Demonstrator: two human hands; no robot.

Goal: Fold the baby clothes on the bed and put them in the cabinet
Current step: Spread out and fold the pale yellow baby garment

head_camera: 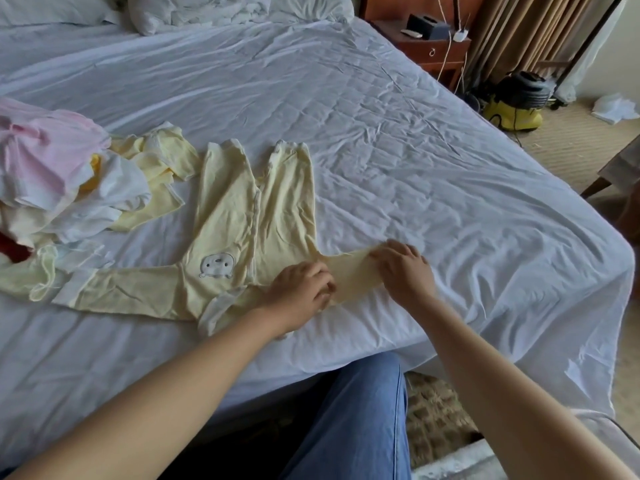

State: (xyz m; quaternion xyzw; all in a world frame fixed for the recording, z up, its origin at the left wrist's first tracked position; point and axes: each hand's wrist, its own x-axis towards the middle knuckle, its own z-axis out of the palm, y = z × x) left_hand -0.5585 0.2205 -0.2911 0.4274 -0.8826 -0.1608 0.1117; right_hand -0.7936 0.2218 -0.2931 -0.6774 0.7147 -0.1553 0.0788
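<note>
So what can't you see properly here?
Head view:
- End of the yellow romper sleeve: covered by the left hand and right hand.
- Clothes pile: cut off by the left edge.
- Red item: mostly buried under the pile.
- Things on the nightstand: too small.

- The romper (242, 216) is lying spread on the bed (415, 150), near its front edge.
- The pile of clothes (62, 181) is sitting just left of it.
- The nightstand (433, 50) is standing behind the bed's right corner.
</note>
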